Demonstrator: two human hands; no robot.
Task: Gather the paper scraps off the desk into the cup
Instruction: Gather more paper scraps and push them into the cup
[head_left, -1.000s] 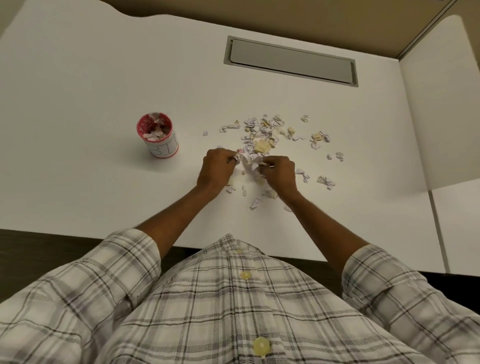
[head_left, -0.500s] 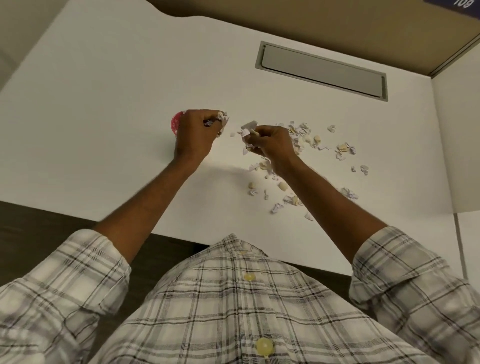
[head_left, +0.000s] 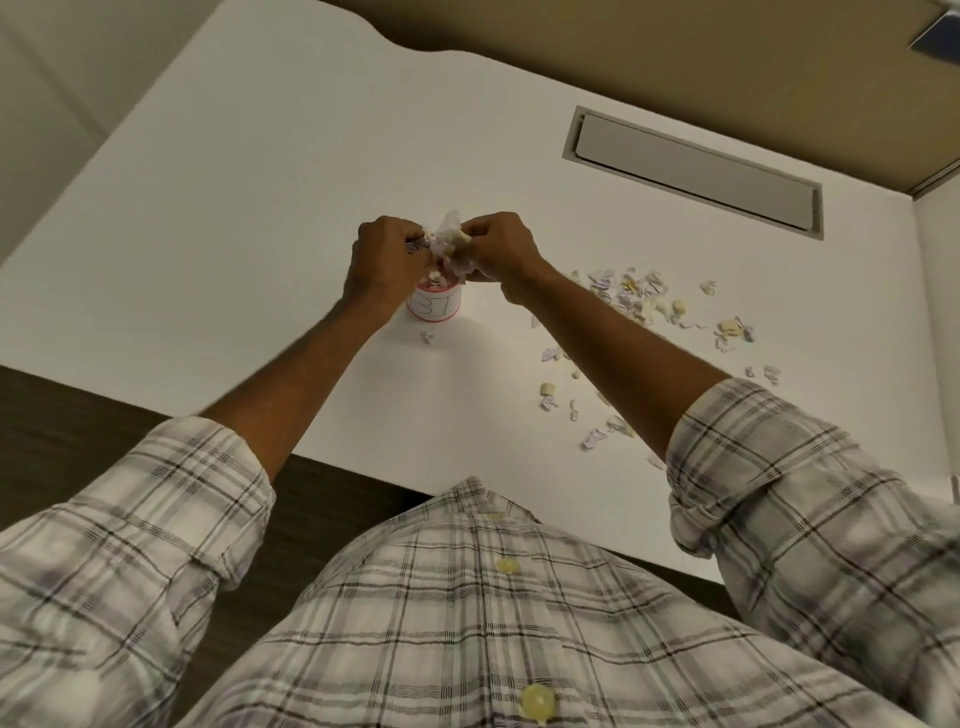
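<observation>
A small cup (head_left: 435, 305) with a red rim and white label stands on the white desk (head_left: 249, 218). Right above it my left hand (head_left: 387, 260) and my right hand (head_left: 498, 247) meet, each pinching part of a bunch of paper scraps (head_left: 449, 244). A few pieces hang down toward the cup's mouth, which my hands mostly hide. Several loose scraps (head_left: 636, 296) lie scattered on the desk to the right, some behind my right forearm. One single scrap (head_left: 427, 336) lies just in front of the cup.
A grey cable-tray lid (head_left: 691, 169) is set into the desk at the back right. A white partition (head_left: 937, 312) bounds the desk on the right. The desk's front edge runs close to my shirt.
Both hands carried their scraps left from the pile and came together over the cup. My view shifted left, so the pile now lies to the right.
</observation>
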